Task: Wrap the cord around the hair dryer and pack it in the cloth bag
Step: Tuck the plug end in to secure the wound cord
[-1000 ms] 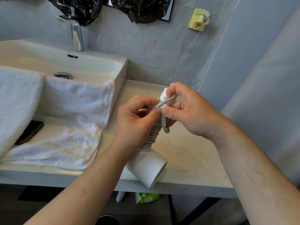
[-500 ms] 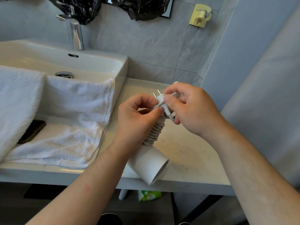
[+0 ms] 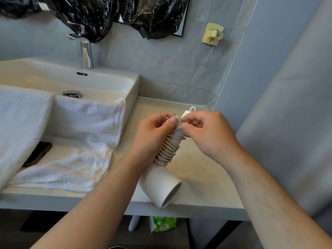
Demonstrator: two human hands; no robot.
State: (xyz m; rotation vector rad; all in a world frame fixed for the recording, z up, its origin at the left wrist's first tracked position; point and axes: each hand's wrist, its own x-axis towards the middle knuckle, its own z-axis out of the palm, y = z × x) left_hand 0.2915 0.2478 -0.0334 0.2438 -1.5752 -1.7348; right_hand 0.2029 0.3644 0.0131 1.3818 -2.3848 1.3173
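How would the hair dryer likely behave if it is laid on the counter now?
The hair dryer has a round barrel, so it may roll a little. The cord coils look tight, yet may spring loose, since the left hand and the right hand both hold them near the plug. The smooth shell may slide on the counter.

1. The hair dryer is white with a round, open barrel. It lies right of the sink, barrel low and nearest the camera, handle tilted up and away.
2. The cord is pale and wound in tight, close coils up the handle from the barrel.
3. The plug is white and sits at the handle's far end, its metal prongs angled toward the sink.
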